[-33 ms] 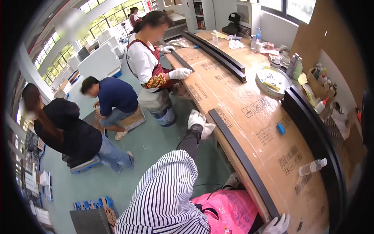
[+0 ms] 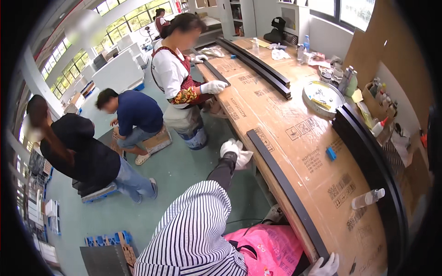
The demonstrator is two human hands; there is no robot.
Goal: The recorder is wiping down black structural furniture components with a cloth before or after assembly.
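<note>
A long, narrow black bar (image 2: 287,193) lies along the near edge of the table. At its close end, my white-gloved right hand (image 2: 325,266) grips it, partly cut off by the lower rim of the picture. My left hand (image 2: 231,148), gloved too, is beside the table edge near the bar's far end. Its fingers are closed round a crumpled white cloth (image 2: 244,158), which hangs apart from the bar.
Brown printed cardboard (image 2: 294,110) covers the table. Thick black profiles (image 2: 368,161) run along its far side, with a clear bottle (image 2: 368,198) and a blue block (image 2: 331,153) nearby. A gloved co-worker (image 2: 172,69) handles another bar (image 2: 214,71). Two people (image 2: 138,110) are at the left.
My left hand and the cloth have come slightly back toward me, alongside the table edge. My right hand stays at the close end of the bar.
</note>
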